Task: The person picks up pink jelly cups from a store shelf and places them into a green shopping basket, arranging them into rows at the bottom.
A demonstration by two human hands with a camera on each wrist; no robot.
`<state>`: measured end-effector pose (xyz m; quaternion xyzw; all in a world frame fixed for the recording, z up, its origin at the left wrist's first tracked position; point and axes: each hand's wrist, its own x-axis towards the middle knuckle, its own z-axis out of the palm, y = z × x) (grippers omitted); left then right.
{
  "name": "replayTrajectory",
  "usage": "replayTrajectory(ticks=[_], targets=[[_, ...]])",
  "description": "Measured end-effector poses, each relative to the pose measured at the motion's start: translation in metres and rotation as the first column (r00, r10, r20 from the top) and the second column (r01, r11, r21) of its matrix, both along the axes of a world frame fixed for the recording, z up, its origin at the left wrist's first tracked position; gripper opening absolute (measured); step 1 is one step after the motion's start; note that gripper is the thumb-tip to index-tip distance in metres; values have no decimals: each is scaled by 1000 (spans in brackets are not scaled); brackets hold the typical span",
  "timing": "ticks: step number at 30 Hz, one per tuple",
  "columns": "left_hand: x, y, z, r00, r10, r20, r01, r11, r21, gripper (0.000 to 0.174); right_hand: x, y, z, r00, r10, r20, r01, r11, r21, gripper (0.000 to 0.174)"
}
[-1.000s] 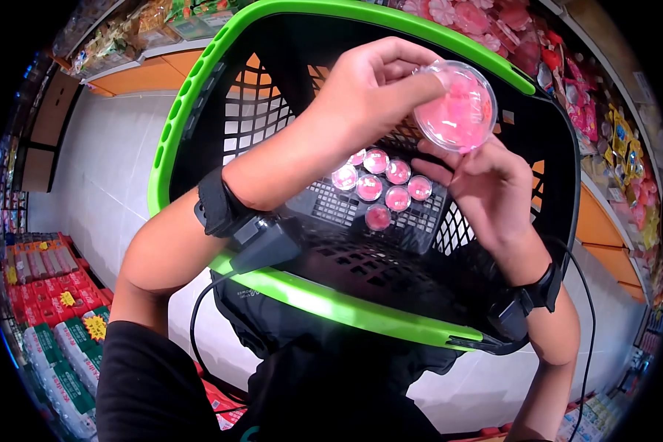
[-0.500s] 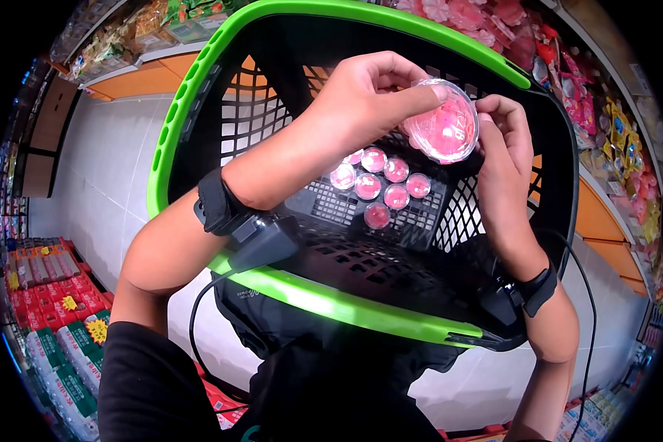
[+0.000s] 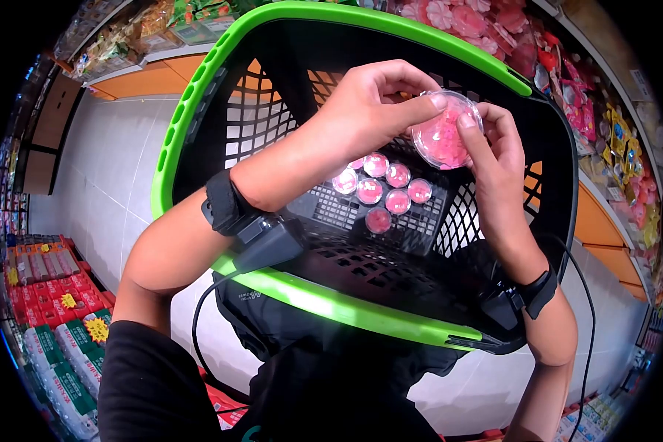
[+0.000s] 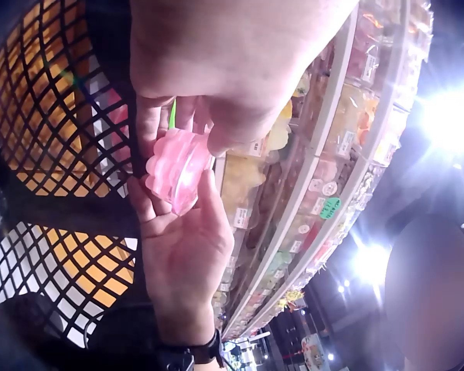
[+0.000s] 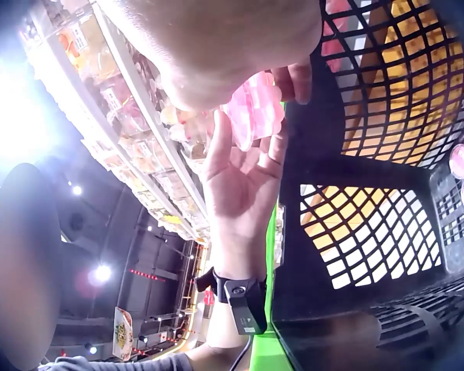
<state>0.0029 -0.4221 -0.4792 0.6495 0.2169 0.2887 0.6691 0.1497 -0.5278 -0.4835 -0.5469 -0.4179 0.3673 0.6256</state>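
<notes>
A pink jelly cup (image 3: 443,140) with scalloped sides and a clear round lid is held between both hands over the shopping basket (image 3: 361,313). My left hand (image 3: 379,99) pinches its upper left edge, thumb on the lid. At the right edge my right hand (image 3: 499,158) grips it, thumb across the lid and fingers behind. In the left wrist view the cup's ridged side (image 4: 178,166) shows between the hands. Several similar pink cups (image 3: 368,190) lie on the basket floor, lids up.
The black mesh basket has a bright green rim (image 3: 166,140). Shelves of bagged sweets (image 3: 486,29) curve around the back and right. Stacked red and green packs (image 3: 59,302) stand at lower left beside the pale tiled floor (image 3: 103,155). Cables hang from both wrist cameras.
The cup has come down slightly and been tilted about. My right hand has moved from beneath it up to its right edge, and its thumb now lies on the lid.
</notes>
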Motion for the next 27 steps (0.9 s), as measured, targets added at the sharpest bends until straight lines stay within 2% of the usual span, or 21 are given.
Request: replayTrajectory(ticks=[6, 10, 11, 14, 16, 17, 20, 21, 23, 24, 26, 27], targets=[[1, 3, -7, 994, 15, -111, -22, 998, -67, 26, 7, 4, -13, 999, 28, 19, -27, 996, -90, 21], [9, 9, -38, 974, 31, -225, -83, 971, -224, 24, 14, 13, -50, 999, 28, -16, -31, 970, -241, 17], [12, 11, -50, 965, 22, -260, -95, 958, -272, 24, 14, 13, -57, 992, 26, -121, -63, 945, -322, 16], [19, 20, -84, 934, -40, -356, -124, 897, -425, 25, 26, 6, -93, 988, -16, -152, -74, 824, -562, 20], [20, 23, -99, 917, -148, -370, -65, 861, -505, 25, 34, 6, -112, 993, -13, -115, -69, 734, -675, 19], [21, 26, -106, 887, -190, -421, -20, 895, -445, 24, 38, 6, -124, 995, -11, -98, -64, 682, -728, 18], [32, 39, -118, 785, -222, -579, 57, 956, -289, 22, 55, 26, -168, 974, 202, 106, -25, 556, -831, 16], [36, 42, -121, 747, -216, -629, 73, 967, -245, 22, 57, 31, -184, 942, 260, 214, 55, 508, -860, 16], [43, 51, -142, 759, -158, -632, 64, 983, -170, 16, 59, 43, -209, 829, 390, 401, 224, 424, -877, 19], [43, 55, -155, 777, -126, -616, 62, 990, -125, 15, 60, 45, -218, 800, 440, 408, 233, 399, -887, 22], [41, 57, -158, 677, -174, -715, 152, 984, -95, 17, 61, 42, -236, 732, 550, 402, 242, 342, -908, 31], [39, 58, -159, 619, -192, -762, 200, 976, -84, 18, 61, 40, -246, 767, 518, 379, 239, 318, -918, 30]])
